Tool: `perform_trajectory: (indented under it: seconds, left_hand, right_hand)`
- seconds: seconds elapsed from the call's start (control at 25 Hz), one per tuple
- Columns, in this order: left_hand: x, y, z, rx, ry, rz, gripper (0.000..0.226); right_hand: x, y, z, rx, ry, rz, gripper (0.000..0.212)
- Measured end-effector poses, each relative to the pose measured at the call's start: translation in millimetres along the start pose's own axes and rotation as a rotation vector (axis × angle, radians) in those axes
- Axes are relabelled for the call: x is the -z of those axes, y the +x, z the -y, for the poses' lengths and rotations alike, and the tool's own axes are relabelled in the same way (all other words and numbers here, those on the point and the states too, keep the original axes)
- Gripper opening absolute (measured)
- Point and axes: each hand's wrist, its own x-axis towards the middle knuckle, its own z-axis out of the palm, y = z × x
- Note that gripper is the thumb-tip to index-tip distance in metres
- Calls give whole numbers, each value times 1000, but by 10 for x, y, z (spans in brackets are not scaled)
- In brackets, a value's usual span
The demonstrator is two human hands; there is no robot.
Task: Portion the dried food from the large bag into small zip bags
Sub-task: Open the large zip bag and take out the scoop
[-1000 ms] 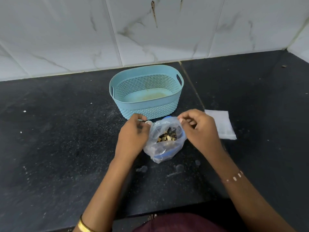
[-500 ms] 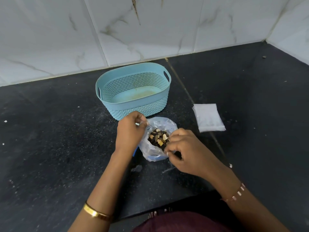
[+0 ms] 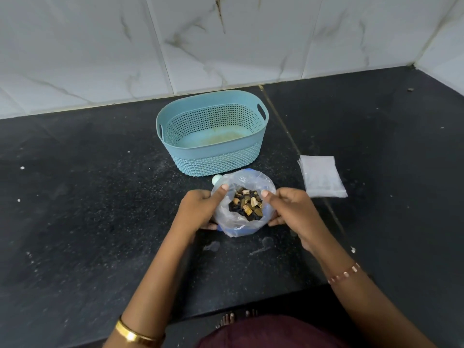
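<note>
A clear large bag (image 3: 236, 219) sits on the black counter (image 3: 88, 209), its mouth spread wide over something blue underneath. Inside lies dried food (image 3: 247, 204), a mix of dark and tan pieces. My left hand (image 3: 200, 209) grips the bag's left rim with the thumb hooked over the edge. My right hand (image 3: 291, 209) holds the right rim the same way. A flat stack of small zip bags (image 3: 322, 177) lies on the counter to the right, apart from both hands.
A light blue perforated basket (image 3: 213, 156), empty, stands just behind the bag. A small pale round object (image 3: 216, 179) peeks out at the bag's back left. White marble tiles (image 3: 226, 46) rise behind; the counter's front edge runs near my body.
My right hand has moved from the front of the bag back to its right rim. Both hands now pull the mouth wider, showing more of the food.
</note>
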Motion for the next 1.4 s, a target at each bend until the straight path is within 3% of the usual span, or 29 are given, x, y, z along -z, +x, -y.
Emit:
perform_trajectory:
  seconds: [0.16,0.32,0.44,0.56,0.64,0.8,1.0,1.12,1.24,1.32,1.4]
  left_hand:
    - [-34,-26,64,149,-501,94,29]
    - [-15,-11,80,327,-980,138,26]
    - [-35,-21,37,380,-1142,201,32]
    - [-90,-24,41,381,-1154,251,33]
    - [-110,-4,73,338,-1077,256,27]
    - [-117,61,106,221,-787,140,28]
    - [-201,43,81,25,-539,-1,34]
    - [-190,44,118,-89,-452,28,33]
    - [-172,56,164,-90,-486,174,34]
    - [-160,62,177,-13,-508,191,34]
    - [-158,61,180,46,-449,108,27]
  right_hand:
    - [-16,-4,32,-76,381,111,19]
    - [-87,6,-19,-136,620,163,13]
    - [-141,42,-46,-164,745,151,17]
    - [-215,87,-60,-168,829,110,24]
    - [-250,102,-73,-180,758,62,24]
    - [-123,92,52,-57,201,11,11]
    - [-85,238,201,42,-185,83,25]
    - [-60,343,219,-172,214,155,21]
    - [-48,416,235,-321,601,171,19]
    - [-103,447,221,-336,606,130,19]
    - [-132,474,178,-270,404,77,17]
